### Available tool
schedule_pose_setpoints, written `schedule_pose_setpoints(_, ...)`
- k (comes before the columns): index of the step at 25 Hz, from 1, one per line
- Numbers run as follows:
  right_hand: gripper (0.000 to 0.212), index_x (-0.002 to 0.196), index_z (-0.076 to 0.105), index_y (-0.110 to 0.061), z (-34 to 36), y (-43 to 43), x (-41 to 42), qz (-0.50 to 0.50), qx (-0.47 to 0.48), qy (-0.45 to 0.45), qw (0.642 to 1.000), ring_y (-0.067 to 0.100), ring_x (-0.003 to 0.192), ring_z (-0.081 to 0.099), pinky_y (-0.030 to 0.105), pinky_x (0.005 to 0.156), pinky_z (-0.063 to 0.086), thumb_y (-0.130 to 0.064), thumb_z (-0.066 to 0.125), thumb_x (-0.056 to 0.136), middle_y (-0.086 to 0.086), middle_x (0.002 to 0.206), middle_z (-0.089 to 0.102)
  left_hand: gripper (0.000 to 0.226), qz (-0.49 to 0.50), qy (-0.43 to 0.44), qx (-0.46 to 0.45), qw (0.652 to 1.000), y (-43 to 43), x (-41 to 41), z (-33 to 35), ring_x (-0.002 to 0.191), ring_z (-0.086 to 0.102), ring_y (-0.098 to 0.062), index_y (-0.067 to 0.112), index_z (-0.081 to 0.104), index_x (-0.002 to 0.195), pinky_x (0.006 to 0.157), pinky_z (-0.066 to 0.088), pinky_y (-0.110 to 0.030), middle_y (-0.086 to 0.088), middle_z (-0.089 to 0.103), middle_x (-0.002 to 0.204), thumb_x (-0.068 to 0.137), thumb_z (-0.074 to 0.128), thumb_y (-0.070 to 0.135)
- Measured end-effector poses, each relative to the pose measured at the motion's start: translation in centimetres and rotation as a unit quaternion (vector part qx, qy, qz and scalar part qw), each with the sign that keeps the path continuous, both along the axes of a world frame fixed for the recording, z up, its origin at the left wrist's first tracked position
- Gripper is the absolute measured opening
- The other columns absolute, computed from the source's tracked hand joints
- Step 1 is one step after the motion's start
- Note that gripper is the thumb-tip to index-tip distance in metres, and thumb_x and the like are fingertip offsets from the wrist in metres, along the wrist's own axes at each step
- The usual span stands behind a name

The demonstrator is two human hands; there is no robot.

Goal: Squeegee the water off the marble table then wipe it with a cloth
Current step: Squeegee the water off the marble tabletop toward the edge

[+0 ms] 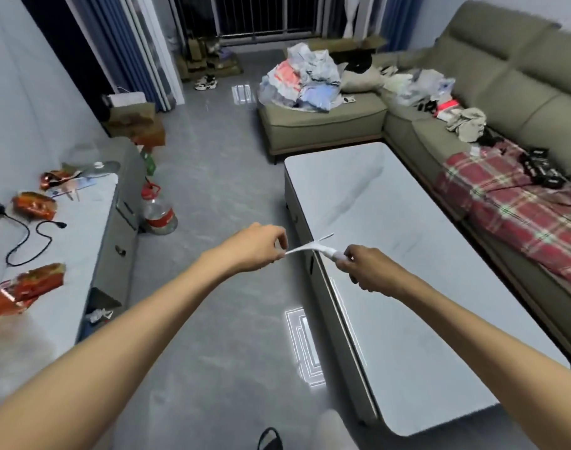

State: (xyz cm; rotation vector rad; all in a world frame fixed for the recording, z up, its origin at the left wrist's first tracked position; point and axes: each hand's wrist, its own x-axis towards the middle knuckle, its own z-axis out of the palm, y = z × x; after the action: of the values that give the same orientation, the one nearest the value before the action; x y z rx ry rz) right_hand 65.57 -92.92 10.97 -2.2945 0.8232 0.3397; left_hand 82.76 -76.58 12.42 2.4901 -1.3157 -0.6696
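The white marble table (391, 287) runs lengthways on the right, its top bare and glossy. Over its left edge I hold a small white squeegee (313, 246) between both hands. My right hand (365, 269) is closed around its handle. My left hand (261, 246) pinches the thin blade end, out over the floor just left of the table. The squeegee hangs above the table edge, not touching the top. No cloth is visible near the table.
An olive sofa (505, 102) wraps the table's far and right sides, piled with clothes and a plaid blanket (521, 212). A low cabinet (50, 254) on the left carries snack bags and a cable. A water jug (159, 216) stands on the grey floor between them.
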Motion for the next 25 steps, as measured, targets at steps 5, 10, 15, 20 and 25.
schedule_pose_setpoints(5, 0.033, 0.082, 0.050, -0.008, -2.8, -10.4, 11.1, -0.078, 0.049, 0.014, 0.996, 0.021, 0.056, 0.050, 0.024, 0.050, 0.037, -0.037, 0.040, 0.095, 0.010, 0.081, 0.062, 0.013, -0.058, -0.005, 0.019, 0.998, -12.3, 12.7, -2.2, 0.067, 0.058, -0.015, 0.022, 0.052, 0.069, 0.061, 0.046, -0.030, 0.008, 0.061, 0.063, 0.081, 0.050, 0.021)
schedule_pose_setpoints(10, 0.031, 0.078, 0.044, -0.011, -5.4, -20.8, 24.6, -0.083, 0.066, 0.036, 0.994, 0.019, 0.060, 0.043, 0.025, 0.048, 0.028, -0.036, 0.039, 0.096, 0.010, 0.083, 0.055, 0.014, -0.098, 0.004, 0.072, 0.993, -24.2, 25.6, -4.4, 0.080, 0.063, -0.028, 0.024, 0.048, 0.068, 0.069, 0.051, -0.036, -0.006, 0.065, 0.083, 0.081, 0.045, 0.021)
schedule_pose_setpoints(15, 0.036, 0.087, 0.052, -0.005, -4.1, -30.5, 36.0, -0.106, 0.068, 0.027, 0.992, 0.021, 0.062, 0.045, 0.026, 0.050, 0.031, -0.039, 0.041, 0.095, 0.008, 0.081, 0.054, 0.009, -0.104, 0.036, 0.056, 0.992, -34.2, 38.3, -3.6, 0.079, 0.061, -0.025, 0.023, 0.048, 0.067, 0.063, 0.047, -0.035, -0.003, 0.064, 0.077, 0.075, 0.045, 0.025)
schedule_pose_setpoints(20, 0.032, 0.083, 0.048, -0.007, -9.3, -39.9, 45.9, -0.203, 0.110, 0.041, 0.972, 0.021, 0.060, 0.045, 0.028, 0.054, 0.035, -0.035, 0.041, 0.098, 0.008, 0.077, 0.054, 0.005, -0.163, 0.060, 0.086, 0.981, -45.4, 51.1, -8.8, 0.080, 0.064, -0.026, 0.020, 0.050, 0.071, 0.071, 0.052, -0.038, -0.001, 0.063, 0.076, 0.075, 0.047, 0.023)
schedule_pose_setpoints(25, 0.032, 0.088, 0.051, -0.005, -11.3, -47.0, 51.4, -0.363, 0.141, 0.014, 0.921, 0.019, 0.057, 0.049, 0.028, 0.054, 0.040, -0.034, 0.041, 0.098, 0.009, 0.081, 0.058, 0.012, -0.205, 0.100, 0.094, 0.969, -57.3, 60.5, -10.4, 0.078, 0.068, -0.021, 0.018, 0.056, 0.076, 0.071, 0.053, -0.036, 0.000, 0.071, 0.079, 0.073, 0.049, 0.027)
